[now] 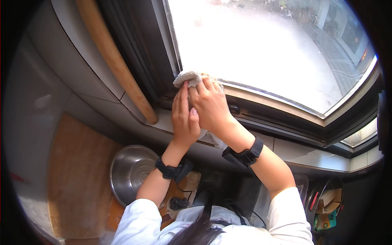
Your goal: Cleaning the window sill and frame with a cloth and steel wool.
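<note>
A light grey cloth [187, 77] is bunched at the lower left corner of a window pane [245, 55] in a dark frame. My right hand [211, 101] presses on the cloth, fingers bent over it. Close beside it on the left, my left hand [184, 116] has its fingers stretched up onto the cloth's near edge. A further part of the cloth hangs below my right hand, over the tiled sill. Parts of the cloth under both palms are hidden. Each wrist wears a black strap with a small device.
A wooden pole [122, 67] leans by the frame at the left. Below the tiled sill [300, 154] are a steel basin [131, 171], a wooden board [79, 180] and a dark scouring pad [179, 203]. An opened cardboard box [330, 200] sits at the lower right.
</note>
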`<state>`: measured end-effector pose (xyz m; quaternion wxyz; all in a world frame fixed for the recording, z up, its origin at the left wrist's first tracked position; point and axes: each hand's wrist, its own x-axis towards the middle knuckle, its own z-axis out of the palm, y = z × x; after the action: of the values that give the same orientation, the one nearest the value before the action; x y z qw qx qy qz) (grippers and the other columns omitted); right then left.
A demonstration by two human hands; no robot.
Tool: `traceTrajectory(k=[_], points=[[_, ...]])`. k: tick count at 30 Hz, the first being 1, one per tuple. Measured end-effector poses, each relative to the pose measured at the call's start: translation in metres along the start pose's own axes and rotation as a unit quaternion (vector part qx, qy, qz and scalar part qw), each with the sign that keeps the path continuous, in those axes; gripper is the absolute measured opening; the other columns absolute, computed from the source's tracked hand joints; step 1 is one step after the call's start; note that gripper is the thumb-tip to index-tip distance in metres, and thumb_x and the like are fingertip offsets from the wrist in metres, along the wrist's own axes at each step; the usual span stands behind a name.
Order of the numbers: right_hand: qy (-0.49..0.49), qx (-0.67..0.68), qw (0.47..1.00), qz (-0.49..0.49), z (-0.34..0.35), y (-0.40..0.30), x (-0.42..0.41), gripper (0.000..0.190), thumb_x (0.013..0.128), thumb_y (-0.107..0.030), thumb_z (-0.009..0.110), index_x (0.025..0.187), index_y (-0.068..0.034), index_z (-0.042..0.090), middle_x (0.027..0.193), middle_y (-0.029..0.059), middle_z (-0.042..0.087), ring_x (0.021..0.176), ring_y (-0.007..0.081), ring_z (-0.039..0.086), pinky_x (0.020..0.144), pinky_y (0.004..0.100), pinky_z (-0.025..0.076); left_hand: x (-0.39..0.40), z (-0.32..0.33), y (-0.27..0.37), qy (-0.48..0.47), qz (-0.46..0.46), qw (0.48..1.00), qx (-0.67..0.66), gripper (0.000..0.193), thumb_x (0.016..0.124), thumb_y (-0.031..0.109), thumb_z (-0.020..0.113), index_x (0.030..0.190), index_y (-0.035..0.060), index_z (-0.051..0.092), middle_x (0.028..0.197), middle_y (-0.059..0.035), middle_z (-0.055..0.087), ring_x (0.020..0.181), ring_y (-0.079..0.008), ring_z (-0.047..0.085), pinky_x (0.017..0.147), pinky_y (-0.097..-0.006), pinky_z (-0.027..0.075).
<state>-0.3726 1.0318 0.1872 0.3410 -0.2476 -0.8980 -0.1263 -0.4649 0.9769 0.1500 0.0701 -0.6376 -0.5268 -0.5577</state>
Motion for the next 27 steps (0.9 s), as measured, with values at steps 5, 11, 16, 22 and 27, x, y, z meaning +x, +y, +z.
traceTrajectory(k=[5, 11, 16, 22, 27], points=[[0.026, -0.019, 0.999, 0.012, -0.011, 0.015, -0.017, 0.037, 0.06, -0.017, 0.056, 0.089, 0.005, 0.057, 0.092, 0.0191, 0.055, 0.098, 0.0335, 0.049, 0.089, 0.0383, 0.038, 0.0, 0.019, 0.018, -0.003, 0.029, 1.0, 0.01, 0.06, 0.085, 0.031, 0.036, 0.128, -0.0109, 0.036, 0.127, -0.0275, 0.042, 0.117, -0.0425, 0.041, 0.099, -0.0451, 0.032], [0.037, -0.016, 0.996, 0.078, -0.029, 0.03, -0.039, 0.031, 0.069, -0.016, 0.053, 0.09, 0.005, 0.057, 0.092, 0.0179, 0.056, 0.097, 0.0324, 0.052, 0.09, 0.0385, 0.04, 0.008, 0.039, 0.041, -0.005, 0.065, 0.998, 0.014, 0.071, 0.077, 0.042, 0.051, 0.12, -0.0148, 0.042, 0.116, -0.0311, 0.05, 0.108, -0.0451, 0.048, 0.094, -0.0462, 0.037], [0.007, -0.01, 0.993, 0.117, -0.052, 0.041, -0.056, 0.031, 0.071, -0.017, 0.053, 0.092, 0.005, 0.057, 0.091, 0.0173, 0.057, 0.098, 0.0316, 0.053, 0.087, 0.0374, 0.042, 0.011, 0.052, 0.064, -0.04, 0.109, 0.993, 0.017, 0.075, 0.076, 0.044, 0.054, 0.119, -0.0153, 0.043, 0.111, -0.0308, 0.053, 0.104, -0.0437, 0.051, 0.092, -0.0457, 0.039], [0.02, -0.056, 0.988, 0.145, -0.076, 0.066, -0.092, 0.029, 0.071, -0.019, 0.053, 0.09, 0.003, 0.058, 0.086, 0.0154, 0.057, 0.093, 0.03, 0.053, 0.084, 0.0365, 0.043, 0.006, 0.086, 0.095, -0.083, 0.13, 0.988, -0.023, 0.076, 0.073, 0.043, 0.057, 0.119, -0.0155, 0.041, 0.113, -0.0317, 0.05, 0.107, -0.0448, 0.049, 0.093, -0.0462, 0.037], [0.02, -0.1, 0.981, 0.162, -0.102, 0.092, -0.126, 0.026, 0.071, -0.019, 0.054, 0.087, 0.001, 0.057, 0.082, 0.0126, 0.055, 0.087, 0.0281, 0.052, 0.077, 0.036, 0.044, 0.001, 0.119, 0.128, -0.093, 0.144, 0.984, -0.054, 0.077, 0.071, 0.042, 0.059, 0.12, -0.0151, 0.04, 0.113, -0.0315, 0.049, 0.106, -0.0443, 0.048, 0.093, -0.0463, 0.037]])
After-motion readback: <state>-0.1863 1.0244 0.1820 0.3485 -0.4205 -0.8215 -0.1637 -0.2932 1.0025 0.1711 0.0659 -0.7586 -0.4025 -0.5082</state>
